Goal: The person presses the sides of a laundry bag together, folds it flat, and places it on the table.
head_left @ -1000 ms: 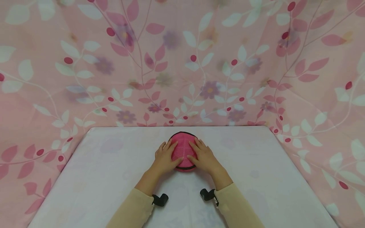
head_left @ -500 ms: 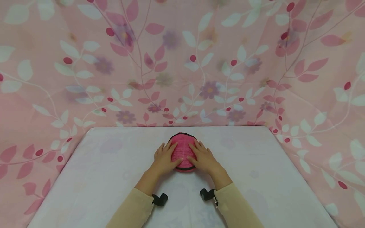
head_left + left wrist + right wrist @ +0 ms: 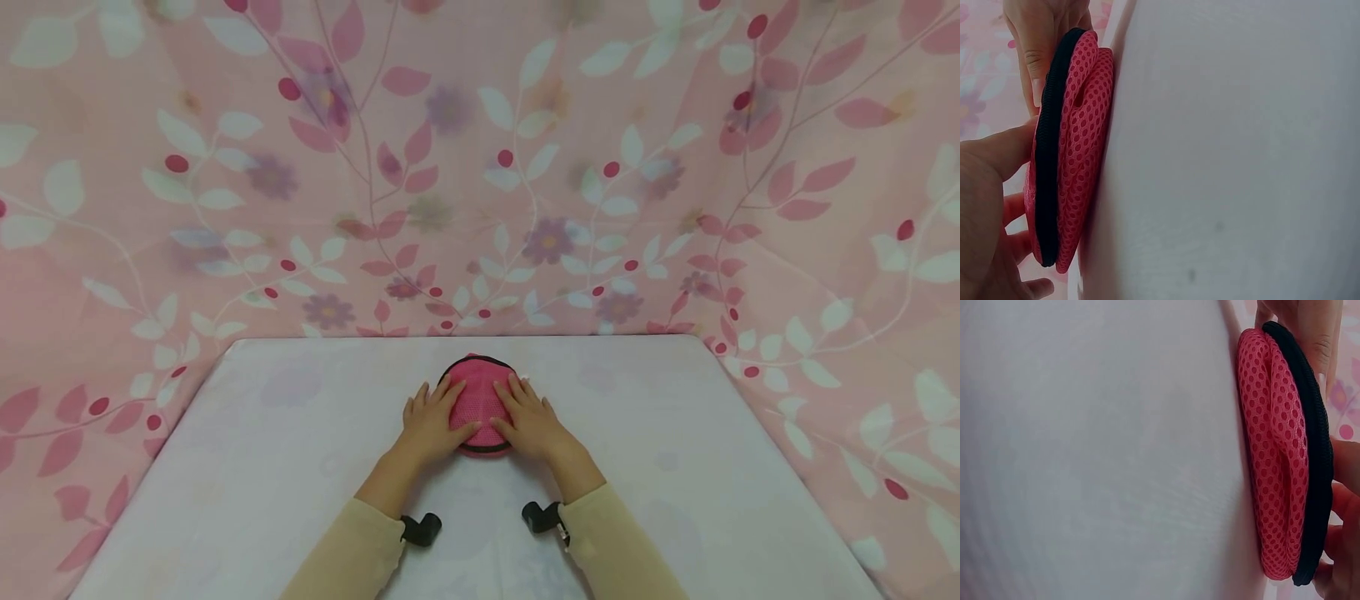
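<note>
A round pink mesh pouch with a black zip band around its edge lies on the white-covered table. My left hand rests on its left side, fingers spread and mostly straight, thumb over the near part. On the opposite side my right hand lies in much the same way. Seen from the side in the left wrist view, the pouch looks flattened, with a fold in its mesh beside the dark zip. The right wrist view shows its folded mesh against the tabletop, with fingertips touching the zip side.
Pink floral cloth hangs behind the table and along both sides. A black wrist camera sits at the left cuff, and another black camera at the right cuff. The table's far edge runs just beyond the pouch.
The whole head view has shifted slightly. Both hands stay on the pouch, and its far edge sits a touch nearer to me than before.
</note>
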Action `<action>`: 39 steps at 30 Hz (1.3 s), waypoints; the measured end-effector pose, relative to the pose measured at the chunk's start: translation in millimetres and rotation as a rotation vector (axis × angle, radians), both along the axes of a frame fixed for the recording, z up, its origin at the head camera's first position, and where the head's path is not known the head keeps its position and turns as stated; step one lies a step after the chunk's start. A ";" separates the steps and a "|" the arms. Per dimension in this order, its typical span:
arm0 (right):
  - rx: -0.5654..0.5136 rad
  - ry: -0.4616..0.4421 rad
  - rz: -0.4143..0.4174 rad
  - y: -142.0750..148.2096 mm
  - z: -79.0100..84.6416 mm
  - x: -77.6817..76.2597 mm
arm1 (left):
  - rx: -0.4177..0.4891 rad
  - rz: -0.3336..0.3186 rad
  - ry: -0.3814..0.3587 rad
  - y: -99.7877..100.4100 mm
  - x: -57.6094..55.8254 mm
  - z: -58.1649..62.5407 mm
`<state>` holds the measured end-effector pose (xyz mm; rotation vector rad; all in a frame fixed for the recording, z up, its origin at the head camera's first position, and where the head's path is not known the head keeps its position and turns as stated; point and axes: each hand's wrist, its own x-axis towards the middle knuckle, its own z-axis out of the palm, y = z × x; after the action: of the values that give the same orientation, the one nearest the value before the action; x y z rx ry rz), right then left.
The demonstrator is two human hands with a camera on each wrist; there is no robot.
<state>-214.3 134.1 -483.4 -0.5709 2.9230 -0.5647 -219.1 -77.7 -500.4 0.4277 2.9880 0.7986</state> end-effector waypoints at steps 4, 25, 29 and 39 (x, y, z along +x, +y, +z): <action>-0.002 0.000 -0.007 0.0 -0.1 0.5 | 0.003 0.001 -0.004 0.6 -0.9 -2.0; 0.044 -0.046 -0.032 -3.9 -3.4 -0.7 | 0.008 -0.002 -0.052 -0.2 -0.4 -3.3; 0.047 -0.057 -0.035 -3.5 -4.5 -0.9 | 0.009 -0.006 -0.059 0.3 0.1 -3.1; 0.046 -0.056 -0.036 -3.7 -5.9 -2.3 | 0.008 0.002 -0.051 -0.7 -1.8 -5.6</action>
<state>-216.6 130.4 -489.3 -0.4899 2.8904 -0.5079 -220.9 -78.4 -506.0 0.3979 2.9399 0.8088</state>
